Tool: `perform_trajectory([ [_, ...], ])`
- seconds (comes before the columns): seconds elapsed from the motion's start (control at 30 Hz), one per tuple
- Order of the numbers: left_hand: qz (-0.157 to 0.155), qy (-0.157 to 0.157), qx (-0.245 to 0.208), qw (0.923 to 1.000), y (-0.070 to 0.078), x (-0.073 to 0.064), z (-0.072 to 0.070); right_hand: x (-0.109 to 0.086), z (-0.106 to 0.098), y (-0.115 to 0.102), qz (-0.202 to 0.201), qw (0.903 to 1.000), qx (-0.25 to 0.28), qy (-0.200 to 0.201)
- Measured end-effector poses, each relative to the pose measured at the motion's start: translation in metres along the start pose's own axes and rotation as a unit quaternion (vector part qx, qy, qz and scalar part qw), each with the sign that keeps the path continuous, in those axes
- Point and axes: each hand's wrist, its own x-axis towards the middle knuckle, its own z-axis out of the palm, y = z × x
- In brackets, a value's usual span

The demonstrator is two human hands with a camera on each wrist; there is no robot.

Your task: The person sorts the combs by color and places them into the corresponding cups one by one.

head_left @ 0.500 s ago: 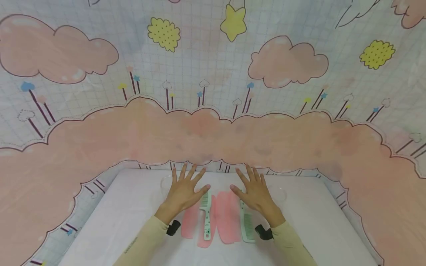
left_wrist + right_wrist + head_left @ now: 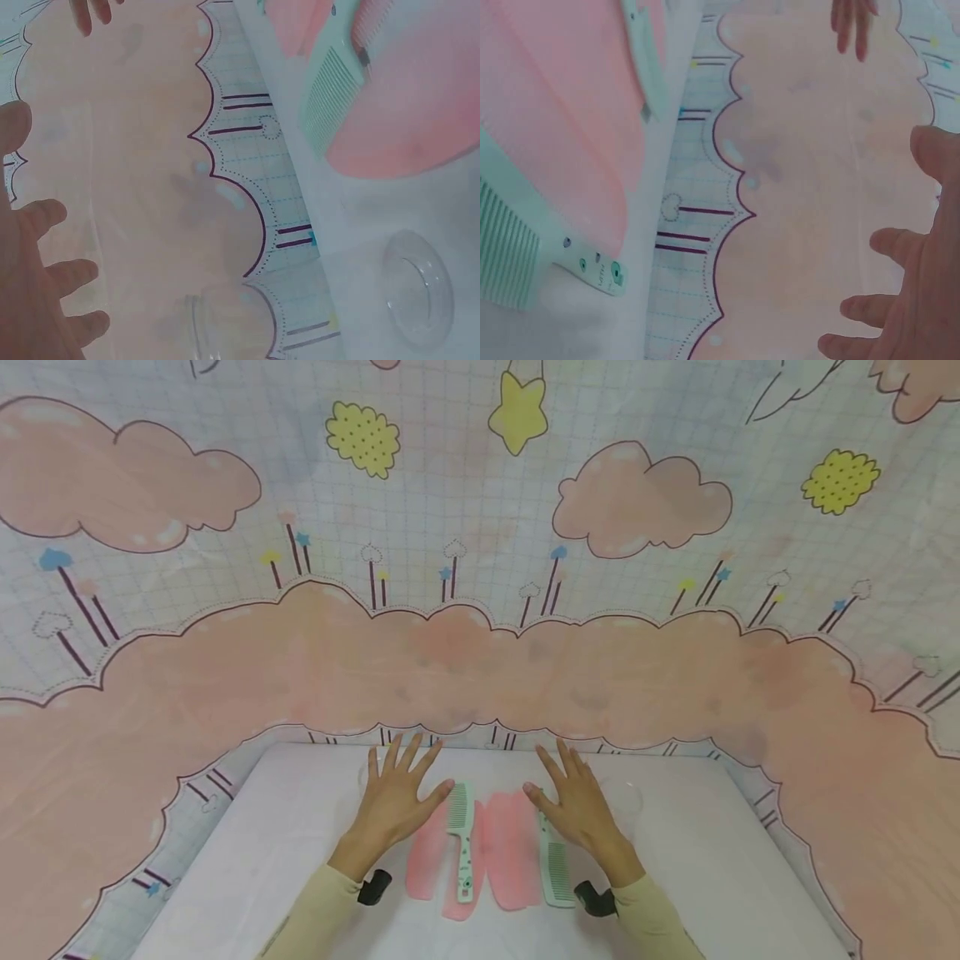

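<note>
Both bare hands hover over the white table with fingers straight and spread, holding nothing. My left hand (image 2: pixel 393 806) is left of a pale green comb (image 2: pixel 465 860), its thumb tip close to the toothed end. My right hand (image 2: pixel 583 814) overlaps the upper part of a second green comb (image 2: pixel 557 872), whose teeth point toward the near edge. Under and beside the combs lie several flat pink pieces (image 2: pixel 510 852) with rounded ends. In the right wrist view a comb (image 2: pixel 514 240) shows small printed marks on its handle; in the left wrist view a comb (image 2: pixel 330 97) lies against pink.
A clear round container (image 2: pixel 626 797) stands right of the right hand. Another clear round container (image 2: pixel 450 300) shows in the left wrist view. Black wrist straps with cameras sit at both cuffs. Behind the white table (image 2: pixel 247 860) hangs a cloud-patterned cloth (image 2: pixel 480 668).
My left hand has moved left and slightly away from the comb. The right hand has shifted a little rightward. The combs and pink pieces stay where they were.
</note>
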Motion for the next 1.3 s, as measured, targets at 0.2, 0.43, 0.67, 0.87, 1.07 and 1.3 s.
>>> perform_trajectory([
  [0.2,-0.006,0.027,-0.013,0.9995,-0.008,-0.003,0.002,-0.005,0.005,0.003,0.008,0.9992,0.038,0.013],
  [0.43,-0.01,0.075,-0.032,0.9966,-0.019,-0.005,0.003,-0.009,0.012,0.003,0.038,0.996,0.079,0.012],
  [0.67,-0.013,0.123,-0.088,0.9884,-0.028,-0.008,0.005,-0.013,0.019,0.002,0.057,0.9923,0.11,0.009],
  [0.87,-0.028,0.125,-0.109,0.9858,-0.036,-0.01,0.007,-0.016,0.025,0.001,0.07,0.989,0.13,-0.001],
  [1.07,-0.06,0.105,-0.137,0.9832,-0.046,-0.014,0.01,-0.018,0.034,0.003,0.077,0.9862,0.146,-0.006],
  [1.3,-0.095,0.091,-0.167,0.9773,-0.056,-0.019,0.012,-0.02,0.044,0.005,0.08,0.9842,0.158,-0.004],
])
